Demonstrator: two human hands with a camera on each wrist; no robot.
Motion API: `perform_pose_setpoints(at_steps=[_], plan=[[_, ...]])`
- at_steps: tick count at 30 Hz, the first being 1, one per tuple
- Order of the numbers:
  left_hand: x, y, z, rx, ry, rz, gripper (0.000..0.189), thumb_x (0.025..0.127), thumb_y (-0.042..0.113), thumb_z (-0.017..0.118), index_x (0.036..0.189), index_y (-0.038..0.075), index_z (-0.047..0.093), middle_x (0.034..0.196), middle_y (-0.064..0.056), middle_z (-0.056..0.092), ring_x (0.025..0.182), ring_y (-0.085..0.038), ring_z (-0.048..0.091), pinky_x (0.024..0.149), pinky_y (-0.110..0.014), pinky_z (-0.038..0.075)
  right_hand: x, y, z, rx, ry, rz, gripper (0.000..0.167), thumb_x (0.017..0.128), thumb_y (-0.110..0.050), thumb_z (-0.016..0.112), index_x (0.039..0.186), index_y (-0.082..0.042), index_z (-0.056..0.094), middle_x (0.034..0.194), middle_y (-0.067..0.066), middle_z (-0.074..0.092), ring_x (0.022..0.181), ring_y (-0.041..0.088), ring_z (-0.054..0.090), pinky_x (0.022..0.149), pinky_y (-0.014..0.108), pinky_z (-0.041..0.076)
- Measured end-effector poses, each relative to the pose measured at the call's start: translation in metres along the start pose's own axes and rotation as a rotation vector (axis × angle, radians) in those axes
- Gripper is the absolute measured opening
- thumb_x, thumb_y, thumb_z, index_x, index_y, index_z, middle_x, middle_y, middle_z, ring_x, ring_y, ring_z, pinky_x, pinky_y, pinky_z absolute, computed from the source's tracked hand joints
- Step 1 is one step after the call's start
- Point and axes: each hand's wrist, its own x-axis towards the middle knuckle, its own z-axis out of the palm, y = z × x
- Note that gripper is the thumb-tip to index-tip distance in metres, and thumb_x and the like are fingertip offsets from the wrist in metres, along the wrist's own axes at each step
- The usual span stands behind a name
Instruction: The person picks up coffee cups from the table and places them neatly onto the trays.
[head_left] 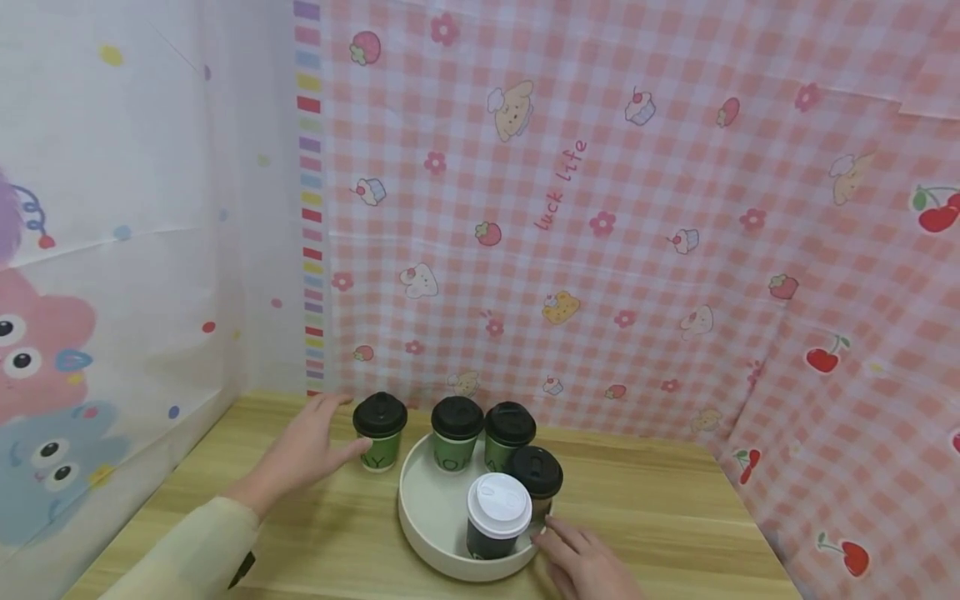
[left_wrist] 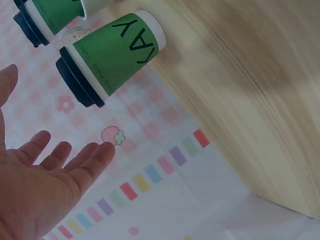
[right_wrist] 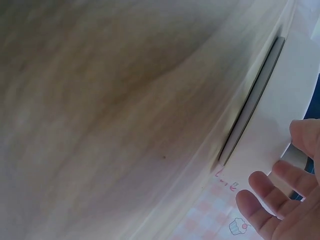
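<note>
A green paper cup (head_left: 380, 450) with a black lid stands on the table just left of the round white tray (head_left: 431, 537). My left hand (head_left: 311, 446) reaches beside that cup, fingers spread and thumb apart; the left wrist view shows a gap between hand and cup. Inside the tray are two more green cups (head_left: 452, 450) (head_left: 501, 450) with black lids, a brownish cup (head_left: 543, 504) with a black lid, and a dark cup (head_left: 491, 543) with a white lid. At the tray's right rim is my right hand (head_left: 585, 560), loosely bent, its thumb near the edge.
The light wood table (head_left: 637, 500) meets a pink checked cloth (head_left: 600, 275) behind it. A white cloth (head_left: 150, 275) with cartoon figures hangs on the left, and cherry-printed cloth (head_left: 862, 400) hangs on the right.
</note>
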Motion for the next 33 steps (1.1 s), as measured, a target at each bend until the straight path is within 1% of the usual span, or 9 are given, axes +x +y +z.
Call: perform_pose_setpoints(at_steps=[8,15,21,24,28,33], plan=[[0.017,-0.002,0.009,0.016,-0.037,-0.019,0.083,0.095,0.047,0.079,0.154,-0.003,0.048,0.155,-0.029,0.052,0.140,-0.052,0.053,0.111,-0.070,0.048,0.000,0.003,0.007,-0.037,0.102,-0.064,0.051,0.082,-0.015,0.089,0.130,-0.026,0.075,0.134,0.006,0.074,0.107,0.025,0.077,0.084,0.041,0.066],[0.028,0.003,0.017,0.059,-0.065,-0.007,0.090,0.092,0.053,0.081,0.156,-0.001,0.047,0.156,-0.030,0.051,0.141,-0.051,0.053,0.112,-0.068,0.049,0.000,0.004,0.010,-0.032,0.104,-0.061,0.053,0.083,-0.014,0.089,0.132,-0.026,0.074,0.136,0.006,0.074,0.104,0.026,0.078,0.079,0.038,0.065],[0.037,0.003,0.026,0.064,-0.085,-0.011,0.095,0.091,0.056,0.081,0.159,0.001,0.044,0.162,-0.032,0.044,0.143,-0.055,0.050,0.113,-0.071,0.047,0.001,0.006,0.012,-0.032,0.148,-0.087,0.052,0.080,-0.013,0.090,0.129,-0.026,0.076,0.132,0.007,0.076,0.099,0.025,0.078,0.075,0.035,0.065],[0.042,0.002,0.031,0.067,-0.097,-0.015,0.098,0.090,0.058,0.081,0.161,0.002,0.043,0.164,-0.032,0.041,0.144,-0.057,0.048,0.113,-0.072,0.046,0.001,0.007,0.013,-0.032,0.179,-0.114,0.053,0.078,-0.011,0.091,0.127,-0.025,0.077,0.129,0.008,0.077,0.095,0.025,0.079,0.073,0.033,0.064],[0.047,0.001,0.038,0.064,-0.108,-0.025,0.099,0.089,0.056,0.083,0.162,0.003,0.041,0.165,-0.033,0.039,0.146,-0.058,0.045,0.114,-0.072,0.045,0.001,0.009,0.015,-0.029,0.205,-0.136,0.055,0.075,-0.010,0.093,0.126,-0.025,0.077,0.126,0.008,0.078,0.092,0.023,0.079,0.070,0.030,0.063],[0.049,0.000,0.045,0.060,-0.120,-0.048,0.099,0.089,0.054,0.084,0.163,0.005,0.041,0.165,-0.033,0.038,0.147,-0.059,0.042,0.114,-0.073,0.044,0.001,0.010,0.016,-0.019,0.197,-0.137,0.058,0.074,-0.010,0.093,0.127,-0.027,0.077,0.127,0.008,0.078,0.093,0.022,0.079,0.070,0.029,0.063]])
